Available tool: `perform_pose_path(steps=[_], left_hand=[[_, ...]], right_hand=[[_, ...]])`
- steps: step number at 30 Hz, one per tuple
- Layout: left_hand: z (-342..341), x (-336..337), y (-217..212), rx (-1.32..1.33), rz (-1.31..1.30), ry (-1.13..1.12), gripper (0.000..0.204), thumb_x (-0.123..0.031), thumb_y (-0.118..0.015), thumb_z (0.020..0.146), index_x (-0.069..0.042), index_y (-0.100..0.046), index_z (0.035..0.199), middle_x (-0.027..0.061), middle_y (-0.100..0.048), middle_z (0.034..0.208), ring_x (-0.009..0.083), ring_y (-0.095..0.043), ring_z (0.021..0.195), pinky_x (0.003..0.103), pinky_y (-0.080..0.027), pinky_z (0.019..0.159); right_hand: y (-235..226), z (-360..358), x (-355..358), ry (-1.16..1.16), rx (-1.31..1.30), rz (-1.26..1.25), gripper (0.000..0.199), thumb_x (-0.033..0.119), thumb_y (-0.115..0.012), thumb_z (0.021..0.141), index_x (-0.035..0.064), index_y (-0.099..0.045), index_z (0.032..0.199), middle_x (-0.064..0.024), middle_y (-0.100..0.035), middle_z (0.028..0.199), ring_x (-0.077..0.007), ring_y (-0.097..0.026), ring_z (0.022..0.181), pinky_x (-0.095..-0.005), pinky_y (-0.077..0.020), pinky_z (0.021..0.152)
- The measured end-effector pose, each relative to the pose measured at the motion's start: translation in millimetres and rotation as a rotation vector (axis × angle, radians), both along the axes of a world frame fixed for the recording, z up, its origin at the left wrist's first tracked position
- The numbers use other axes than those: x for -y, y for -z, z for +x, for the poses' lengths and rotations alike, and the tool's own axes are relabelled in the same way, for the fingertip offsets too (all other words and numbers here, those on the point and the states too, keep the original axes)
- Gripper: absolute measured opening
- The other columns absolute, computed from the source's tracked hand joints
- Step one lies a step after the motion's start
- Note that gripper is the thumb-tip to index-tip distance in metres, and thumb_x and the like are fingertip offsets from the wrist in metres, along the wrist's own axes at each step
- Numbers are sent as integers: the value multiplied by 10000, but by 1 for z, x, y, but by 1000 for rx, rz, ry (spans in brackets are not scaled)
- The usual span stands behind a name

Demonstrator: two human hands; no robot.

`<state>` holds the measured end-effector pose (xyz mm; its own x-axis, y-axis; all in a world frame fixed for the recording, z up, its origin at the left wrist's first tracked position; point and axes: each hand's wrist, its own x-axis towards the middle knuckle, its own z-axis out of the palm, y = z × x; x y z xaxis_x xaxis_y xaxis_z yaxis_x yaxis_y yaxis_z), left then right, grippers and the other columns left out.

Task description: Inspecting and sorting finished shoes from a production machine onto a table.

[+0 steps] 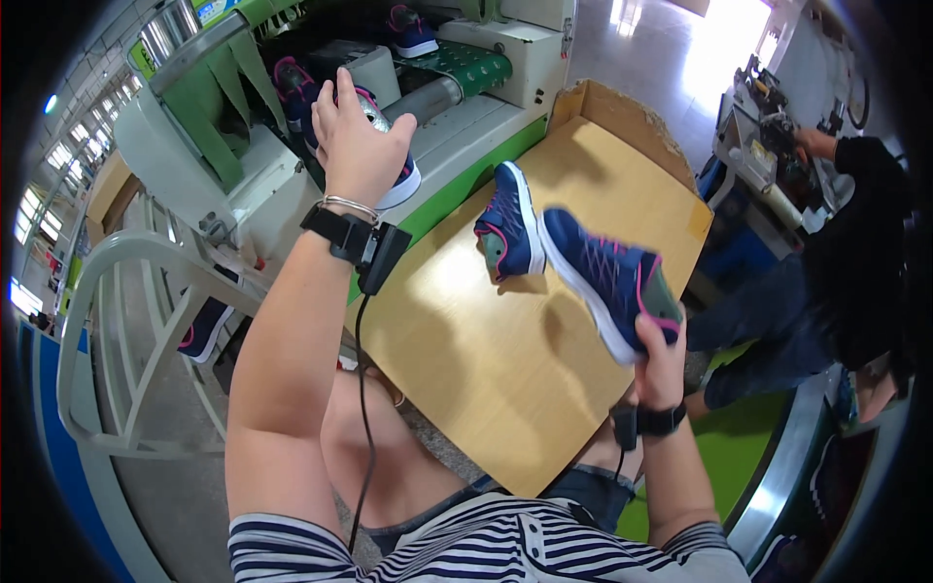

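Observation:
My left hand (358,146) reaches up to the machine and closes over a navy and pink sneaker (400,180) at its outlet, fingers around a silvery part at the shoe's top. My right hand (661,364) grips the heel of a second navy sneaker (603,277) with pink laces and a white sole, held in the air above the wooden table (486,360). A third matching sneaker (510,225) lies tilted on its side on the table, just left of the held one. Both wrists carry black bands with a cable.
A green and white conveyor machine (466,68) with hanging green flaps holds more sneakers (413,31) on its belt. A cardboard wall (622,117) edges the table's far side. Another person in dark clothes (846,262) works at a machine on the right. A grey metal frame (126,321) stands left.

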<state>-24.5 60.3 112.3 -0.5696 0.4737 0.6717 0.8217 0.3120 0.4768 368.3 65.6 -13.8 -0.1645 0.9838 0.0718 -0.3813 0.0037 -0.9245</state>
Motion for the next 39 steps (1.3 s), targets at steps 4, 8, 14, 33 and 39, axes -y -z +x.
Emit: perform_pose_path(steps=[4, 8, 14, 33, 39], left_hand=[[-7, 7, 5, -1, -24, 42, 1002, -418, -754, 766, -57, -221, 1534, 200, -232, 1544, 404, -207, 1433, 609, -288, 1084], [-6, 4, 1, 12, -31, 44, 1019, -431, -752, 774, -54, -197, 1540, 200, -219, 1549, 403, -197, 1437, 615, -287, 1079], [-14, -3, -1, 7, -16, 92, 1057, -455, -757, 769, -48, -168, 1547, 211, -210, 1551, 407, -185, 1443, 605, -285, 1087], [126, 153, 108, 1002, -224, 505, 853, -361, -631, 948, 23, -152, 1539, 254, -199, 1579, 340, -171, 1487, 414, -164, 1196], [191, 182, 155, 1882, -207, 734, 584, -335, -411, 1055, -102, -238, 1562, 16, -358, 1547, 175, -367, 1389, 396, -329, 1069]], right_hand=[[-74, -99, -87, -91, 5, 288, 536, 117, -738, 862, -1, -489, 1322, -82, -613, 1200, -172, -592, 1079, -318, -452, 981], [-128, -221, -194, -11, 271, 613, 674, 307, -811, 790, -10, -499, 1296, -131, -600, 1206, -222, -568, 1117, -339, -445, 978], [-119, -306, -270, 33, 659, 732, 770, 310, -742, 826, 8, -391, 1442, -289, -496, 1380, -427, -468, 1303, -403, -398, 1070], [38, -100, 21, -333, 745, 556, 1076, 264, -813, 652, 94, -225, 1537, -273, -245, 1522, -473, -312, 1386, -491, -308, 1138], [39, -45, 87, -495, 467, 256, 951, 116, -753, 769, 15, -195, 1532, -269, -331, 1491, -365, -390, 1377, -397, -364, 1108]])
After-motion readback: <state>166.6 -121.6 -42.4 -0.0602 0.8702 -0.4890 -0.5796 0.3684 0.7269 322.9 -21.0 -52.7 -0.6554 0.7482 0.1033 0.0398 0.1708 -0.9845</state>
